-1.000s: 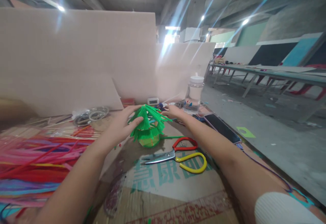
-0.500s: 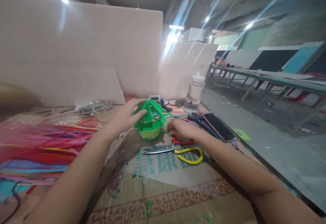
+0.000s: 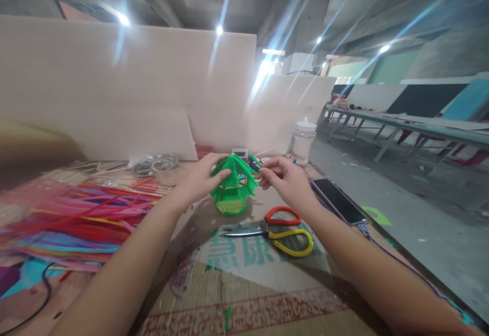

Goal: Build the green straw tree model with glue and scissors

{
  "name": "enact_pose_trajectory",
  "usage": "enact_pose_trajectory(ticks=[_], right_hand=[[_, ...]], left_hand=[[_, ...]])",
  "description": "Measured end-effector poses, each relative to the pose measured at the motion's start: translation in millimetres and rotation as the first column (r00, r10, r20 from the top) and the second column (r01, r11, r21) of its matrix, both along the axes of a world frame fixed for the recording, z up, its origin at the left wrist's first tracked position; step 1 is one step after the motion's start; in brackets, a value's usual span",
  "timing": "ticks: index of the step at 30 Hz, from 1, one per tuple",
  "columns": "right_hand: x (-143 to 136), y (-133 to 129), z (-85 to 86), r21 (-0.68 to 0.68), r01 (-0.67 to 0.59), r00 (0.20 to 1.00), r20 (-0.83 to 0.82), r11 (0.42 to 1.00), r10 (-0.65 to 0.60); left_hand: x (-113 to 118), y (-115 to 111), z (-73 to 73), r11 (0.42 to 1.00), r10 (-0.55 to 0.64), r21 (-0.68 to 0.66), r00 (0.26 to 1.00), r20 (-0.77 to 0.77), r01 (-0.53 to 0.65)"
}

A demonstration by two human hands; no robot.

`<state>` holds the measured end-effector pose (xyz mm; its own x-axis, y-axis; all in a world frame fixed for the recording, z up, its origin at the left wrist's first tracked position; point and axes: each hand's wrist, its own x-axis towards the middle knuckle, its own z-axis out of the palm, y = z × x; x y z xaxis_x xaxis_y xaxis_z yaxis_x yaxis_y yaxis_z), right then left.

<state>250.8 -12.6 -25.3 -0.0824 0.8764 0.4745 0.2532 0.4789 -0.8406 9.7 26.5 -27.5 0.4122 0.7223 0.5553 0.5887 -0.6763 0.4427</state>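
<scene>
A small green model [image 3: 234,186], built of green straws with a tiered fringed roof, stands on the cardboard-covered table [image 3: 263,295]. My left hand [image 3: 198,179] grips its roof from the left side. My right hand [image 3: 286,178] is at the model's right edge, fingers pinched on a short green straw piece [image 3: 255,161]. Scissors [image 3: 273,229] with one red and one yellow handle lie just in front of the model, below my right hand.
A heap of coloured straws [image 3: 64,219] covers the left of the table. A phone [image 3: 339,201] lies at the right edge, a clear bottle [image 3: 303,142] behind it. Metal lids [image 3: 156,163] and white boards [image 3: 126,86] stand at the back. More tables [image 3: 405,122] are across the floor.
My right hand dropped to the table near the scissors, then rose to the model's right side with a green piece pinched in it. My left hand stayed on the roof.
</scene>
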Motion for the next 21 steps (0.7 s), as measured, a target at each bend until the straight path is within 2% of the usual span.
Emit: enact_pose_trajectory(ticks=[4, 11, 21], right_hand=[[-23, -7, -0.9, 0.038, 0.036, 0.996, 0.082, 0.999, -0.039], [-33, 2, -13.0, 0.219, 0.196, 0.914, 0.313, 0.956, -0.259], [-40, -1, -19.7, 0.251, 0.197, 0.9, 0.338, 0.948, -0.277]], left_hand=[[1, -1, 1.4, 1.0, 0.001, 0.027, 1.0, -0.011, -0.001], [4, -5, 3.7, 0.996, -0.008, 0.089, 0.998, -0.058, 0.014], [6, -10, 8.6, 0.996, 0.013, 0.091, 0.997, -0.075, -0.006]])
